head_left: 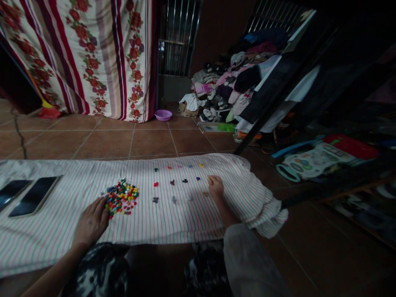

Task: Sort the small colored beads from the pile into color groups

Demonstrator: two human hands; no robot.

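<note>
My left hand (93, 220) lies on the striped cloth with its fingers stretched out, at the near left edge of a pile of small multicoloured pieces (123, 197). My right hand (216, 187) is pinched at the right of the cloth, on what looks like a small yellowish piece at its fingertips. To the left of that hand, little groups sorted by colour stand in three rows, among them red pieces (156, 184), brown pieces (172, 182), black pieces (185, 180) and dark grey pieces (155, 200). A tan group (205, 194) is just below my right fingers.
Two dark phones (34, 197) lie on the left of the striped cloth (145, 227). Beyond are a tiled floor, a purple basin (163, 115), a floral curtain (105, 62) and a heap of clothes (229, 82). A dark slanted post (256, 128) stands past the cloth's right end.
</note>
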